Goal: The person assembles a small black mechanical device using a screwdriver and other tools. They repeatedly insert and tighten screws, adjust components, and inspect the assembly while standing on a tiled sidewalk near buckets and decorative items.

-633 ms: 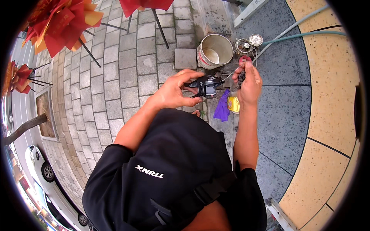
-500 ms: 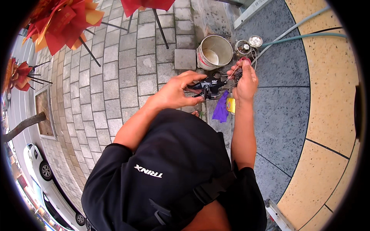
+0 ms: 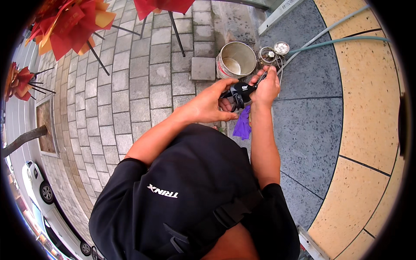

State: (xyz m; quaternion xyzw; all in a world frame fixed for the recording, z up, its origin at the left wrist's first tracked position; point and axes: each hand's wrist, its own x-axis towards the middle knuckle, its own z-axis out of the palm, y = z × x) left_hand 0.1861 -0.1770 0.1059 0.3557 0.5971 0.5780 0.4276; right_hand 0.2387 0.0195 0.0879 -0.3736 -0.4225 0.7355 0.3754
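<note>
Holding a black device (image 3: pixel 242 89) just above the middle of the frame, both hands work close together over the paving. The left hand (image 3: pixel 211 102) comes in from the left, thumb spread wide from the forefinger, its other fingers curled around the device's left end. The right hand (image 3: pixel 265 88) is narrow, its fingertips drawn in on a dark strand (image 3: pixel 261 79) at the device's right end; whatever sits in that palm is hidden. The step in hand appears to be fine handling at this right end, the left hand acting as support. The next move seems to call for a firm left grip and a careful right pinch, since the strand is thin. A purple cloth (image 3: pixel 242 125) lies just below, a worn bucket (image 3: pixel 225 69) stands just above, and small metal containers (image 3: pixel 281 48) sit to the bucket's right.
</note>
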